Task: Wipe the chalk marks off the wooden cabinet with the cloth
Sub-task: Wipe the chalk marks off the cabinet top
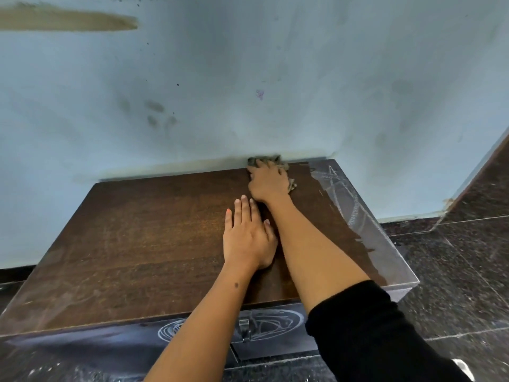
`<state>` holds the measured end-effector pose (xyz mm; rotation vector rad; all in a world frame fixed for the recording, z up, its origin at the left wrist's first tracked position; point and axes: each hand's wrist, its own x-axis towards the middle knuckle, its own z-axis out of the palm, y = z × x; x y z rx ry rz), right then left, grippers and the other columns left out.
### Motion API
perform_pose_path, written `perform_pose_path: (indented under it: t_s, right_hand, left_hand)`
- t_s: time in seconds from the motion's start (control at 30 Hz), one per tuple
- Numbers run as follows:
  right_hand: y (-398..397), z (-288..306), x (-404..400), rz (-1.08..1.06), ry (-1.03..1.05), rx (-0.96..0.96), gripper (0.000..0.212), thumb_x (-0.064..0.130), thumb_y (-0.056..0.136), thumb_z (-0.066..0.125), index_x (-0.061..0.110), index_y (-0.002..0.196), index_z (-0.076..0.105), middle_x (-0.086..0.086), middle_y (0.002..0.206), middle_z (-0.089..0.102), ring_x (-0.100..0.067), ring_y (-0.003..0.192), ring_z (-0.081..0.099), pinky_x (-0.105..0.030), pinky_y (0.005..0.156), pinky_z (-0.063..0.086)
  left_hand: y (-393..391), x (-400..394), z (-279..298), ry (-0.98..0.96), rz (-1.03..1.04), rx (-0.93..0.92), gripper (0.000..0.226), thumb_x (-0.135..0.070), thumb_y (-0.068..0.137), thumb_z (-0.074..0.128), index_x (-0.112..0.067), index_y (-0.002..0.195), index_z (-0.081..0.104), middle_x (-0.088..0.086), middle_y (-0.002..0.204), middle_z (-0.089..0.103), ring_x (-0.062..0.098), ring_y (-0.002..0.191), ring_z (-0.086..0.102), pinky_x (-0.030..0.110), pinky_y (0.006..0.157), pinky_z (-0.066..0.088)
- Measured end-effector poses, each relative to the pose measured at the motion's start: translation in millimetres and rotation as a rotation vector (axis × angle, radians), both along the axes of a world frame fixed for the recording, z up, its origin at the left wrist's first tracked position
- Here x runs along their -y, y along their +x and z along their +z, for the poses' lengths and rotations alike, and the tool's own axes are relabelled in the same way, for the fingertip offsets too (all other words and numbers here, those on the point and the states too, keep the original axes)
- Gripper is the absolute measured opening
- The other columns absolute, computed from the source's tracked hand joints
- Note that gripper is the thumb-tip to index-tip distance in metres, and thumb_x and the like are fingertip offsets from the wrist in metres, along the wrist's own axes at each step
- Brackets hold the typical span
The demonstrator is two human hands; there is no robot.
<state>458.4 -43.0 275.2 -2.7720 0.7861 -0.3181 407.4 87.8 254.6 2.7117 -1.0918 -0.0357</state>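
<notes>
The dark wooden cabinet (143, 244) stands against the wall. White chalk marks (347, 199) run along the right side of its top, and chalk ovals (264, 323) cover its front. My right hand (268, 181) reaches to the back edge and presses a crumpled grey-brown cloth (265, 160) onto the top, close to the wall. My left hand (246, 235) lies flat on the cabinet top with its fingers straight, just left of my right forearm.
A stained pale blue wall (248, 92) rises directly behind the cabinet. Dark speckled floor tiles (462, 271) lie to the right and in front, dusted with chalk at the lower left. A metal handle (243, 330) sits on the cabinet front.
</notes>
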Motion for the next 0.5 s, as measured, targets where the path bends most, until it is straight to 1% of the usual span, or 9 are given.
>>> perform_pose_path:
  t_s: [0.07,0.13,0.27,0.37,0.43,0.5]
  right_hand:
    - [5.6,-0.5,0.4,0.133,0.011,-0.028,0.045,0.024,0.098,0.036,0.030,0.142,0.040,0.001,0.153,0.029,-0.023,0.142,0.020,-0.047,0.114,0.016]
    - [-0.3,2.0,21.9,0.151,0.023,-0.061,0.043,0.028,0.099,0.033,0.034,0.141,0.039,0.002,0.154,0.028,-0.023,0.142,0.021,-0.049,0.113,0.016]
    - [-26.3,-3.5,71.1,-0.065,0.011,-0.021,0.043,0.026,0.099,0.031,0.032,0.140,0.041,0.003,0.153,0.029,-0.022,0.141,0.023,-0.048,0.113,0.019]
    - [-17.2,-4.4,54.1,-0.135,-0.012,-0.033,0.047,0.023,0.094,0.036,0.026,0.141,0.040,-0.002,0.154,0.026,-0.027,0.142,0.019,-0.048,0.114,0.016]
    - [-5.0,-3.2,30.4,-0.071,-0.029,-0.034,0.049,0.024,0.093,0.039,0.024,0.142,0.039,-0.003,0.155,0.023,-0.027,0.143,0.017,-0.049,0.114,0.015]
    - [1.6,-4.9,15.1,0.061,-0.033,-0.023,0.049,0.025,0.095,0.038,0.027,0.144,0.036,-0.001,0.156,0.023,-0.025,0.143,0.017,-0.048,0.115,0.014]
  left_hand:
    - [2.0,-1.0,-0.3,0.004,-0.010,-0.012,0.060,-0.037,0.100,0.015,-0.008,0.151,0.001,0.010,0.159,-0.005,0.021,0.146,-0.008,0.038,0.118,-0.005]
    - [2.9,-2.2,-1.7,0.008,-0.012,-0.019,0.060,-0.037,0.100,0.014,-0.008,0.150,0.000,0.009,0.159,-0.007,0.020,0.146,-0.009,0.037,0.117,-0.006]
    - [3.3,0.1,-3.6,0.012,-0.001,-0.006,0.061,-0.038,0.099,0.012,-0.008,0.150,-0.002,0.009,0.159,-0.008,0.021,0.146,-0.010,0.037,0.116,-0.008]
    - [1.2,0.8,-2.8,0.009,0.006,-0.002,0.061,-0.037,0.099,0.013,-0.008,0.150,-0.001,0.010,0.159,-0.007,0.021,0.146,-0.009,0.038,0.118,-0.006]
    - [0.4,0.3,-1.4,0.013,0.008,-0.001,0.060,-0.036,0.099,0.014,-0.007,0.150,0.000,0.010,0.159,-0.006,0.021,0.146,-0.008,0.039,0.119,-0.005]
    - [0.9,0.2,-0.1,0.018,0.003,-0.009,0.060,-0.037,0.099,0.014,-0.008,0.150,0.000,0.010,0.159,-0.006,0.021,0.146,-0.008,0.039,0.119,-0.004]
